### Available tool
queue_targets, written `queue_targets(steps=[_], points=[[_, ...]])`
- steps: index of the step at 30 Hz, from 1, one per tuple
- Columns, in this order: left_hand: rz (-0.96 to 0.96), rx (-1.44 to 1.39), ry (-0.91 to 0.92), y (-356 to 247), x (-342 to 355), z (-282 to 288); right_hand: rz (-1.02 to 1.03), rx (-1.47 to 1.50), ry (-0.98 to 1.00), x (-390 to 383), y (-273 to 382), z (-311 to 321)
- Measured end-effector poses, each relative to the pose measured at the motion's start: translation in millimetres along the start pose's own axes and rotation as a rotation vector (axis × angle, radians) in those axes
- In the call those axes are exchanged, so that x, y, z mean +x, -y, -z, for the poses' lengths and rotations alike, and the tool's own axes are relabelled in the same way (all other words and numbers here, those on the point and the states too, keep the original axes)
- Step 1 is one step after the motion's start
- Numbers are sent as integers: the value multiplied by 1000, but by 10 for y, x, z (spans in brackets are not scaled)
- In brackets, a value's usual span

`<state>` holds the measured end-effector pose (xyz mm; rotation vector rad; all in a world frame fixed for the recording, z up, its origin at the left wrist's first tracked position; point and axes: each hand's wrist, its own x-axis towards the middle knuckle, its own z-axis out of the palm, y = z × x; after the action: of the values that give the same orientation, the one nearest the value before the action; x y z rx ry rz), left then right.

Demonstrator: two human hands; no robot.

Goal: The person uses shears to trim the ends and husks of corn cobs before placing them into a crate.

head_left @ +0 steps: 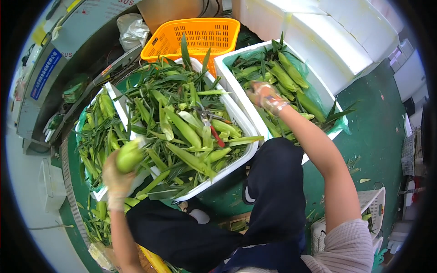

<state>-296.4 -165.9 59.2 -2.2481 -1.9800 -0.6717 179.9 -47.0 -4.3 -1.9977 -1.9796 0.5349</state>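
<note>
My left hand (116, 175), in a pale glove, is closed around a green ear of corn (129, 157), held up over the left side of the white tub; both are smeared by motion. My right hand (267, 96), also gloved, reaches into the white foam box (329, 94), over the unhusked corn ears (288, 73) lying on green plastic. Its fingers are blurred, so their grip is unclear. Between my hands, the white tub (248, 152) is heaped with husks and leaves (182, 129). Red-handled pruning shears (217, 136) rest on that heap.
An orange basket (195, 34) stands behind the tub. More corn fills a foam box (101, 193) at the left. White foam boxes (325, 41) are stacked at the far right. A white crate (373, 204) sits by my right elbow, and leaf scraps lie on the green floor (364, 150).
</note>
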Motion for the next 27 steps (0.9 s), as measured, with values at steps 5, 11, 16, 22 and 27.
queue_targets(steps=[5, 11, 16, 22, 27], points=[[633, -171, -11, 1630, -1250, 109, 146, 150, -217, -340, -290, -246], [1003, 719, 562, 2809, -2082, -171, -202, -751, 306, -155, -2935, -387], [971, 595, -23, 2801, -1246, 236, -234, -462, 586, -274, -2362, -689], [363, -411, -62, 1819, 252, -302, 128, -836, 685, -336, -2061, -590], [171, -494, 175, -597, 288, -146, 161, -825, 49, -539, -1589, 94]])
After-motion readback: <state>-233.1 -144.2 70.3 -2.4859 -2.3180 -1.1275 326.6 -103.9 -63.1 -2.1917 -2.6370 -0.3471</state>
